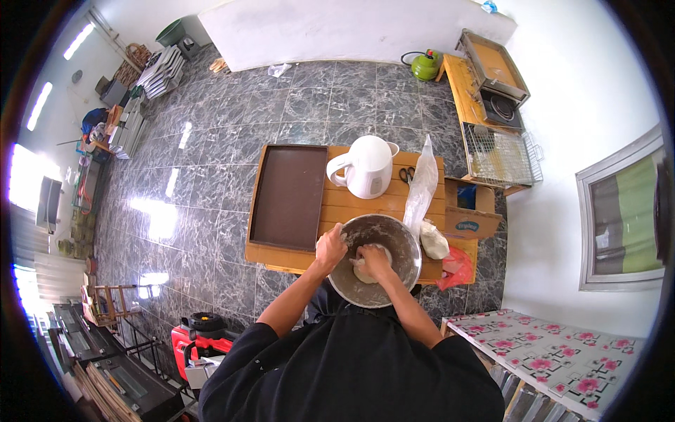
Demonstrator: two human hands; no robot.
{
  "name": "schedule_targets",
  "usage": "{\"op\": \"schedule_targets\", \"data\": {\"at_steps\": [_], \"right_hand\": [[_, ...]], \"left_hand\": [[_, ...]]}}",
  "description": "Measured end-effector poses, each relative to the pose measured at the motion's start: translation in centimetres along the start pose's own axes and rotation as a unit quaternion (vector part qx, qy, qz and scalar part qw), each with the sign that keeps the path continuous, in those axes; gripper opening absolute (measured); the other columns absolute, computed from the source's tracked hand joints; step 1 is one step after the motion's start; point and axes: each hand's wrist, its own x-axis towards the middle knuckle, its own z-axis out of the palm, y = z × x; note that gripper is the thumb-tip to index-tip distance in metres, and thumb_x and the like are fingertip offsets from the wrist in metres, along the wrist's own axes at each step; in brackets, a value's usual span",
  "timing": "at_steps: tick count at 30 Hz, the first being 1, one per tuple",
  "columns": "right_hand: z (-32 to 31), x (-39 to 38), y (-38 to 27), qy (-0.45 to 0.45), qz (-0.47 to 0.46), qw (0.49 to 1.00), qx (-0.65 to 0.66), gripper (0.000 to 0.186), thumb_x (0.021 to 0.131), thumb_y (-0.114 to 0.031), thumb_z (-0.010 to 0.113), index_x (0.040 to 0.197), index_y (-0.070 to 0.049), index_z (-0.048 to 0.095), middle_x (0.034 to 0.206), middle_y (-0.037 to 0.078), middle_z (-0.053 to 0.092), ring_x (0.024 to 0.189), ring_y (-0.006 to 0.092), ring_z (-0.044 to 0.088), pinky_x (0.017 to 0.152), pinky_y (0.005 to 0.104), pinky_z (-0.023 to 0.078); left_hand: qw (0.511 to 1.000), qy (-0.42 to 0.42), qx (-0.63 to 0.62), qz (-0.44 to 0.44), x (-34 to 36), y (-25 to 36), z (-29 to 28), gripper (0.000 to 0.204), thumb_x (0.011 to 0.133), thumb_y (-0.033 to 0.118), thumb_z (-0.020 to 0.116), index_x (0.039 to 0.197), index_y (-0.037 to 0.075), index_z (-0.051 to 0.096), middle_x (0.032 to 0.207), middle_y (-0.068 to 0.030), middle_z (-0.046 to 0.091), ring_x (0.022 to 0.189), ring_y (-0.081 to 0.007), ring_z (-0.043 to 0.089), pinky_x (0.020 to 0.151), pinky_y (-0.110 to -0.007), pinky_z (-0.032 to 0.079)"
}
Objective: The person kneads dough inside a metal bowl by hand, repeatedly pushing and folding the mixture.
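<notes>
A deep metal bowl (406, 261) stands tilted toward me at the near edge of the wooden table (383, 205). Its inner wall is smeared with pale residue. My left hand (331, 248) is closed around the bowl's left rim. Down inside the bowl, my right hand (374, 262) has curled fingers pressed into a whitish lump of dough (365, 277), part of which the hand hides. Beyond the bowl is a white electric kettle (370, 169). A long clear plastic bag (422, 184) and a knotted bag of white stuff (434, 241) lie to its right.
A dark brown baking tray (288, 200) covers the table's left part. Black scissors (406, 174) lie beside the kettle. At the right are a red plastic bag (457, 269) and a cardboard box (472, 224). Farther off stand a green gas cylinder (425, 66) and a wire rack (499, 156).
</notes>
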Motion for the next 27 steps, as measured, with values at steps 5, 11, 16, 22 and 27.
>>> {"op": "schedule_targets", "data": {"at_steps": [5,11,16,22,27], "right_hand": [[-2.1,-2.7,-1.2,-0.025,0.017,0.999,-0.014,0.026,0.074,-0.033,0.075,0.071,-0.011,0.062,0.089,0.006,0.065,0.092,0.0282,0.061,0.081,0.0447,0.044],[-4.5,-5.3,-0.3,0.072,0.023,0.997,-0.006,0.030,0.068,-0.029,0.081,0.072,-0.007,0.060,0.083,0.007,0.061,0.087,0.0285,0.060,0.077,0.0426,0.045],[-3.9,-5.2,0.1,0.000,0.151,0.975,0.163,0.029,0.069,-0.019,0.081,0.085,-0.005,0.062,0.089,0.010,0.060,0.098,0.0316,0.057,0.087,0.0400,0.046],[-3.7,-5.2,-2.6,0.123,-0.076,0.989,-0.043,0.027,0.070,-0.011,0.076,0.094,-0.010,0.062,0.105,0.009,0.057,0.102,0.0321,0.055,0.087,0.0411,0.046],[-3.3,-4.5,-1.7,0.021,-0.036,0.998,-0.046,0.031,0.067,-0.017,0.076,0.095,-0.012,0.064,0.103,0.007,0.062,0.100,0.0297,0.058,0.082,0.0397,0.048]], "left_hand": [[1.000,0.018,0.001,-0.010,-0.1,-0.5,-0.7,0.026,0.073,0.005,0.058,0.098,0.005,0.051,0.089,-0.0216,0.066,0.083,-0.0449,0.063,0.072,-0.054,0.050],[0.998,0.032,0.004,-0.047,-0.2,-1.4,-0.7,0.035,0.073,0.007,0.060,0.107,0.005,0.054,0.091,-0.0218,0.067,0.085,-0.0442,0.064,0.073,-0.052,0.051],[0.997,0.033,0.014,-0.068,-0.5,-1.5,-0.5,0.035,0.073,0.008,0.062,0.108,0.005,0.055,0.090,-0.0216,0.067,0.084,-0.0427,0.065,0.072,-0.051,0.052],[0.997,0.044,0.025,-0.065,-0.5,-1.9,-0.1,0.040,0.075,0.011,0.062,0.114,0.004,0.057,0.089,-0.0212,0.068,0.084,-0.0421,0.066,0.072,-0.050,0.052],[0.997,0.049,0.033,-0.051,-0.7,-1.5,-0.2,0.038,0.077,0.012,0.060,0.114,0.005,0.058,0.091,-0.0221,0.068,0.084,-0.0419,0.066,0.073,-0.050,0.052]]}}
